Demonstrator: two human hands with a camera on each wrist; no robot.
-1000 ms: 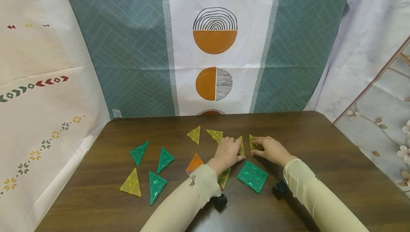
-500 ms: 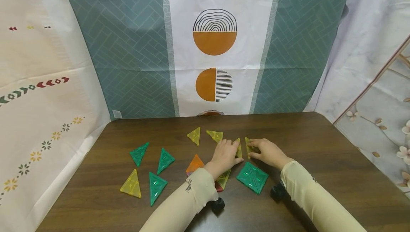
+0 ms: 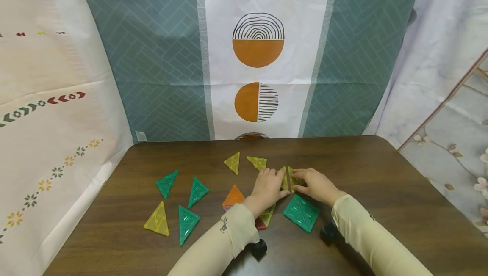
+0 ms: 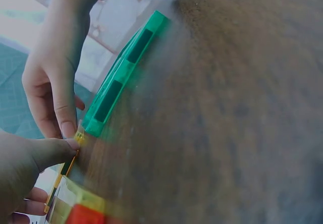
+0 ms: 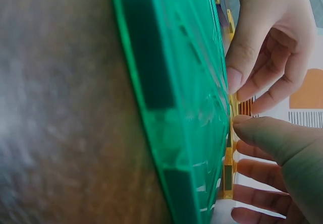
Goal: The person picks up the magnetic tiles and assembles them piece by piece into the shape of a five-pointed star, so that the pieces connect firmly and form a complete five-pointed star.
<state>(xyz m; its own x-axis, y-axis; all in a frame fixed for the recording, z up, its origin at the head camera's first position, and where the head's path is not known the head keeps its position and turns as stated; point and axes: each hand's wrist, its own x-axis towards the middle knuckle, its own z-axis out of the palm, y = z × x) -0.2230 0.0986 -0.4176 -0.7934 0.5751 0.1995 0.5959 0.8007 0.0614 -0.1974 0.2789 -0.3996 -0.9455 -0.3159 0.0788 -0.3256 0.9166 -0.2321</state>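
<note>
From my end, the widest way in is the bare tabletop (image 3: 381, 183) at the right of the frame, outside the right sleeve (image 3: 366, 227). At lower centre I could also enter between that and the left sleeve (image 3: 213, 242), but the green square (image 3: 301, 213) lies ahead, just below the right hand (image 3: 316, 185). Between the left yellow tile (image 3: 284, 180) and the right yellow tile (image 3: 292, 180) I see only a slit. The left hand (image 3: 265, 189) blocks crossing from the left, where green triangles (image 3: 187, 224) leave me lanes. Hanging cloth (image 3: 167, 98) bounds the far edge.
</note>
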